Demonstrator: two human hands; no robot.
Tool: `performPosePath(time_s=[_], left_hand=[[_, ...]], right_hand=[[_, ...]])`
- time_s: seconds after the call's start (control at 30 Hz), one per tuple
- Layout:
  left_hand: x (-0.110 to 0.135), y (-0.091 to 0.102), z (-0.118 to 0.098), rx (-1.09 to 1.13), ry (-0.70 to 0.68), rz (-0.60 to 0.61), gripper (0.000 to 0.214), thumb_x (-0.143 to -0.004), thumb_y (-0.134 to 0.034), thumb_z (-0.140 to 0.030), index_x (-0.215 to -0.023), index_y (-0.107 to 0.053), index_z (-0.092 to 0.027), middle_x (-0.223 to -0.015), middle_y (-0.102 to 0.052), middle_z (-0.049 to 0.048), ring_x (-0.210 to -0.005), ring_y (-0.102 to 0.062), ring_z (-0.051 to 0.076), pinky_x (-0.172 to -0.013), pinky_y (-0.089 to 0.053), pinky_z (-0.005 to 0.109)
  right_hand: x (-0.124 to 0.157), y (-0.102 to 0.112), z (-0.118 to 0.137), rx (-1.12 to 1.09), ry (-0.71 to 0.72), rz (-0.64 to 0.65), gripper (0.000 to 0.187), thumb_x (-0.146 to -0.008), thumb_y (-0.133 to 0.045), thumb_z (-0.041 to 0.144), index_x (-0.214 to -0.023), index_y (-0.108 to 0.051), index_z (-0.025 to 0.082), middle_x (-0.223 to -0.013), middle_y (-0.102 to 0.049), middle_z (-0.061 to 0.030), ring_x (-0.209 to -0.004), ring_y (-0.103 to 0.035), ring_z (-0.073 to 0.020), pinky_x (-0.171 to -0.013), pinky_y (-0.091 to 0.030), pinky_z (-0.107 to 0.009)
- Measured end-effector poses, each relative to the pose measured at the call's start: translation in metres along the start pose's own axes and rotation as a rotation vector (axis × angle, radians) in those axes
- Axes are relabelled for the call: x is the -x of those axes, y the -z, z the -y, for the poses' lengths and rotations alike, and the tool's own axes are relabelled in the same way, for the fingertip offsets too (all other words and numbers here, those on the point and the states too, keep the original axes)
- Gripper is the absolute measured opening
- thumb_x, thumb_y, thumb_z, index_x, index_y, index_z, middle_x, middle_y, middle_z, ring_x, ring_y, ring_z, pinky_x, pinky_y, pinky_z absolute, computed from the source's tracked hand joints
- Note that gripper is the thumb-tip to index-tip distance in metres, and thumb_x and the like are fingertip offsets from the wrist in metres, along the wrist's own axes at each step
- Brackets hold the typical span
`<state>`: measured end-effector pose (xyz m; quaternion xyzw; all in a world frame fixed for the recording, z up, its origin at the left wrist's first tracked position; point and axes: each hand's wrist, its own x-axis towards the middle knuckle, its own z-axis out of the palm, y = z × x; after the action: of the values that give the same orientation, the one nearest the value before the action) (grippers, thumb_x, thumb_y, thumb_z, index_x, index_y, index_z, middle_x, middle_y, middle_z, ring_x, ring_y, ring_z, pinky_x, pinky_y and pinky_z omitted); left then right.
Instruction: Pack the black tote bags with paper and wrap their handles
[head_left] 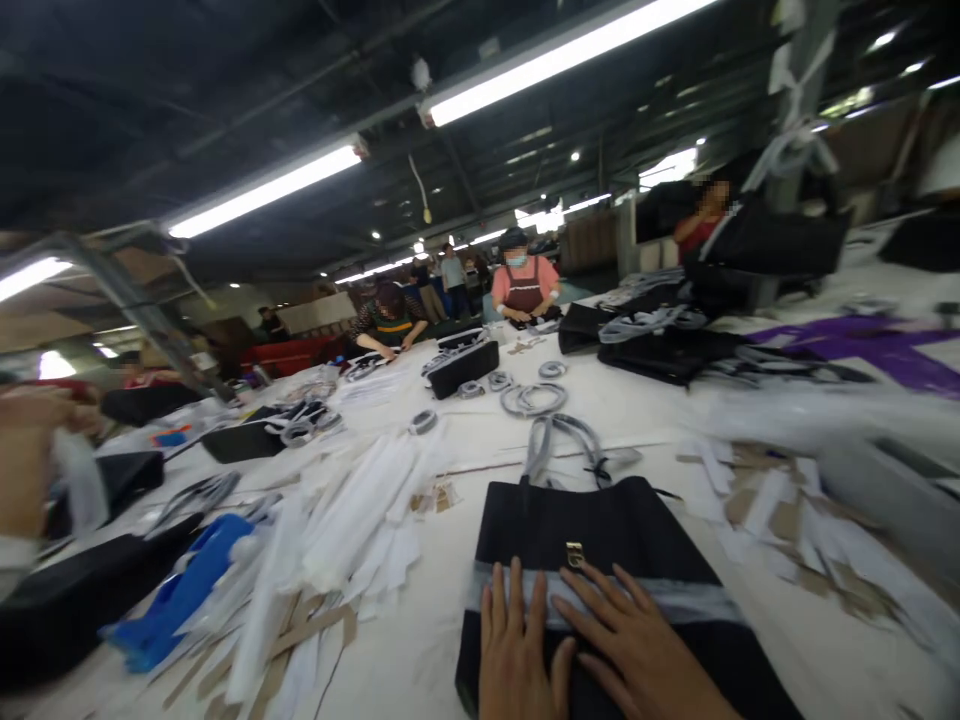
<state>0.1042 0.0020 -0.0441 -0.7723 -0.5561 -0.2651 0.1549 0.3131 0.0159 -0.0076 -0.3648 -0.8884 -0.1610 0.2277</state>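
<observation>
Black handbag (525, 520) lies on bench (409, 640) under fingers (516, 602); left hand (517, 655), right hand (637, 640) splayed wide, palms down, gripping nothing. Translucent band (697, 598) crosses bag beneath fingers. Best: press evenly, band flat, sparing gold clasp (574, 552) at fingers' ends.

A single head-worn view looks forward and slightly down along the white tabletop (409, 640). The wearer's left hand (517, 645) and right hand (637, 640) are close, at the bottom edge; a facing co-worker (523, 290) is far off, a ceiling light (570, 58) overhead.
</observation>
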Motion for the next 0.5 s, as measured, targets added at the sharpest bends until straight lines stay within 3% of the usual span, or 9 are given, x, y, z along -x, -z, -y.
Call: performPosePath(time_s=[0.07,0.13,0.23,0.33,0.4,0.5], left_hand=[[-0.001,0.003,0.001,0.021,-0.001,0.034,0.067,-0.09,-0.058,-0.032,-0.152,-0.034,-0.029,-0.158,-0.035,0.0074,-0.144,-0.034,0.036,-0.108,-0.045,0.06],[0.002,-0.005,0.006,0.024,0.0,0.03,0.068,-0.089,-0.059,-0.032,-0.152,-0.034,-0.03,-0.157,-0.037,0.0078,-0.144,-0.035,0.037,-0.108,-0.044,0.061],[0.006,-0.025,0.017,0.004,-0.027,0.001,0.074,-0.084,-0.064,-0.031,-0.152,-0.034,-0.033,-0.152,-0.045,0.0092,-0.139,-0.041,0.04,-0.105,-0.046,0.061],[0.002,-0.037,0.03,-0.016,-0.077,-0.009,0.081,-0.083,-0.064,-0.027,-0.154,-0.027,-0.034,-0.151,-0.047,0.0093,-0.138,-0.043,0.039,-0.103,-0.048,0.059],[-0.005,-0.033,0.039,-0.027,-0.126,0.004,0.08,-0.086,-0.06,-0.025,-0.155,-0.021,-0.033,-0.153,-0.044,0.0079,-0.14,-0.041,0.037,-0.104,-0.048,0.058],[-0.021,-0.018,0.067,-0.025,-0.246,0.06,0.074,-0.092,-0.051,-0.022,-0.156,-0.016,-0.031,-0.156,-0.038,0.0055,-0.143,-0.038,0.033,-0.106,-0.048,0.053]], right_hand=[[0.01,0.013,-0.007,-0.035,-0.101,0.043,0.054,-0.097,-0.051,0.037,-0.149,-0.038,0.036,-0.153,-0.042,0.0029,-0.136,-0.046,-0.0272,-0.105,-0.044,-0.053],[0.032,0.018,-0.021,0.036,-0.262,-0.016,0.054,-0.097,-0.051,0.038,-0.15,-0.039,0.035,-0.155,-0.04,0.0003,-0.138,-0.042,-0.0309,-0.105,-0.044,-0.057],[0.072,0.013,-0.043,0.193,-0.467,-0.159,0.061,-0.095,-0.048,0.047,-0.152,-0.036,0.029,-0.152,-0.043,-0.0075,-0.133,-0.048,-0.0366,-0.099,-0.049,-0.058],[0.093,0.008,-0.048,0.269,-0.548,-0.195,0.072,-0.09,-0.049,0.054,-0.155,-0.031,0.029,-0.143,-0.054,-0.0079,-0.127,-0.053,-0.0416,-0.105,-0.04,-0.067],[0.094,0.015,-0.035,0.267,-0.568,-0.209,0.074,-0.091,-0.05,0.052,-0.157,-0.025,0.029,-0.137,-0.06,-0.0075,-0.122,-0.058,-0.0392,-0.102,-0.046,-0.063],[0.087,0.033,0.001,0.162,-0.584,-0.184,0.075,-0.095,-0.05,0.044,-0.159,-0.015,0.024,-0.127,-0.067,-0.0078,-0.105,-0.07,-0.0278,-0.083,-0.062,-0.038]])
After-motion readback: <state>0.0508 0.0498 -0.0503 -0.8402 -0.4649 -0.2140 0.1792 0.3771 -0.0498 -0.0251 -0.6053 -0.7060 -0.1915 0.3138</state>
